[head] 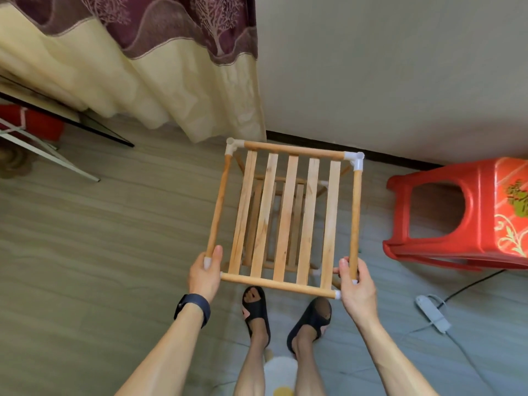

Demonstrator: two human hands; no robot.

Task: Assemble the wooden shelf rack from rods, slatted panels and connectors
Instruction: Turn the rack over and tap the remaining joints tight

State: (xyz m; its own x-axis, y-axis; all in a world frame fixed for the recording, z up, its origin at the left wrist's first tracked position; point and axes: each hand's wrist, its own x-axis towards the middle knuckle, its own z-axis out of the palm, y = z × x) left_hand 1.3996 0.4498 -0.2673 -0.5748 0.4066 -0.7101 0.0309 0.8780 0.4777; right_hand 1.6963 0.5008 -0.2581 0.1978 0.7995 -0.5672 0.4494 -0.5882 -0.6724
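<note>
Forearms bare up to the frame edge. Left wrist carries a wide dark navy-black matte smartwatch band (192, 308), with a black face on the outer side of the wrist. Left hand (204, 277) and right hand (355, 287) are bare. Lower legs bare. Feet in black moulded open-toe slide sandals: left sandal (256, 310), right sandal (311, 318). Right toe area shows dark sheer mesh, sock or sandal part, can't tell.
</note>
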